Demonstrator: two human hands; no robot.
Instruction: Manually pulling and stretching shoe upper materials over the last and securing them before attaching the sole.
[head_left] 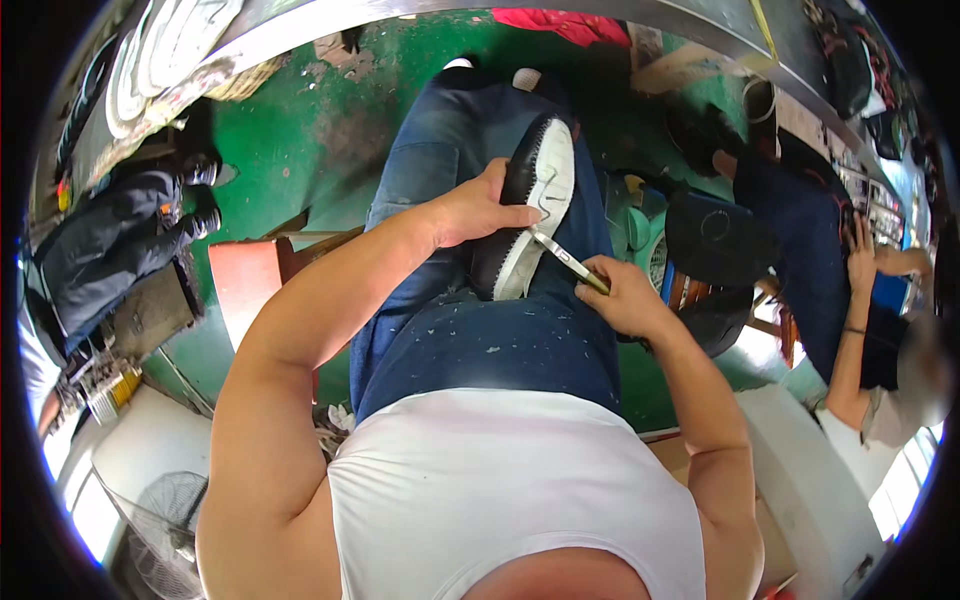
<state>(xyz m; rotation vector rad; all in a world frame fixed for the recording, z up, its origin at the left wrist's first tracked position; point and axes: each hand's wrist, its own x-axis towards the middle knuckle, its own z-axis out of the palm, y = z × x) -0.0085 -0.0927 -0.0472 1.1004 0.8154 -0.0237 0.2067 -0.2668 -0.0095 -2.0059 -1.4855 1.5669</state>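
Observation:
A shoe [550, 180] with a dark upper and a whitish, stitched-edged underside lies bottom-up on my lap. My left hand [482, 208] grips it from its left side, the thumb pressed onto the underside near the middle. In my right hand [626, 296] is a slim metal hand tool [566, 257] with a flat silver front and a brownish handle. Its tip touches the shoe close to my left thumb; what exactly the tip does there is too small to make out. A thin, dark wavy line [546, 193] runs on the underside just ahead of the thumb.
Dark blue cloth [490, 345] covers my lap. A metal-edged bench [400, 12] crosses ahead, with pale curved pieces [165, 50] at its left. A red-brown seat [240, 285] stands left, a green fan [650, 240] right. People sit at both sides; one co-worker's hand [862, 255] shows right.

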